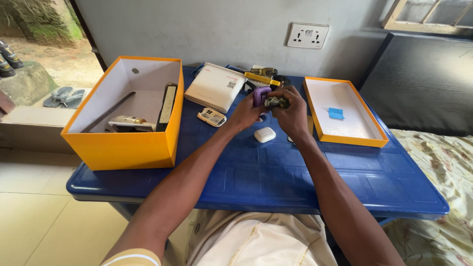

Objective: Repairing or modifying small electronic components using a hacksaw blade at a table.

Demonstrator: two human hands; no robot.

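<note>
Head view: left hand [245, 114] fingers closed on purple block [261, 95]; right hand [291, 114] fingers clamped on small dark metallic piece [276, 102], both parts touching between fingertips above blue table [276, 182]. White earbud case [265, 134] just below fingers. Judged mid-handling: parts not set down. Orange box [129, 148] well left, orange lid [345, 139] right.

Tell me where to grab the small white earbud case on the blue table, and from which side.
Take the white earbud case across its two rounded longer sides, coming down from above. It lies flat and alone on the blue table, just below both hands, with open space around it.
</note>
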